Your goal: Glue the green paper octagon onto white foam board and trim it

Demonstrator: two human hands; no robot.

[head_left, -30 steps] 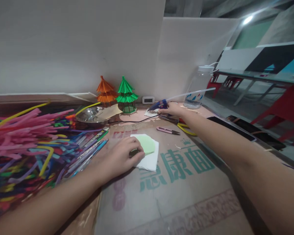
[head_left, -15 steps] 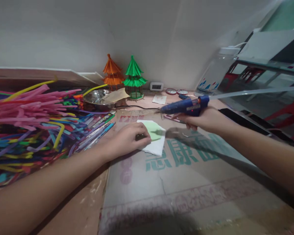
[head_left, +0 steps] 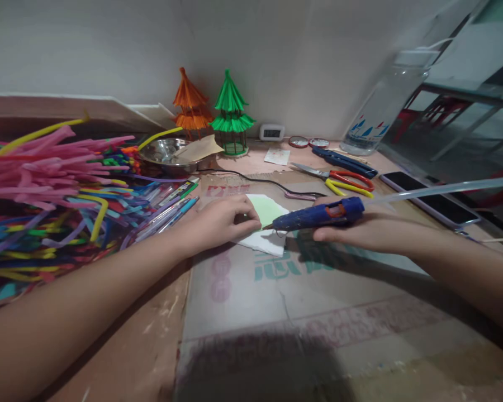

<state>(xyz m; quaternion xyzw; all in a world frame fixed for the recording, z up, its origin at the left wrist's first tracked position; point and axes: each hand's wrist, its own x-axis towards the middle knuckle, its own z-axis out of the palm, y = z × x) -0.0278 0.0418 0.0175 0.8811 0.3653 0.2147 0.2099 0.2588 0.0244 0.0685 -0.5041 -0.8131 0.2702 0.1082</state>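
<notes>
My right hand (head_left: 356,229) grips a blue hot glue gun (head_left: 314,216), with a long clear glue stick (head_left: 448,188) out of its back end. The gun's nozzle points left, right by the fingertips of my left hand (head_left: 230,219) and over a light green piece of paper (head_left: 263,207). That green piece lies on a torn-edged white sheet (head_left: 272,244). My left hand has its thumb and fingers closed at the green piece's left edge, hiding part of it. Beneath is a flattened cardboard sheet (head_left: 243,324) with printed characters.
Colourful pipe cleaners (head_left: 58,167) and pens (head_left: 171,215) crowd the left. Behind stand a metal bowl (head_left: 159,153) and orange (head_left: 190,103) and green (head_left: 231,109) pagoda models. Scissors (head_left: 347,181), a utility knife (head_left: 343,162), a phone (head_left: 430,195) and a bottle (head_left: 381,106) are at right.
My right hand has brought the glue gun down and left, its nozzle now over the green piece. My left hand stays at the paper. The view has shifted slightly, and the scissors show.
</notes>
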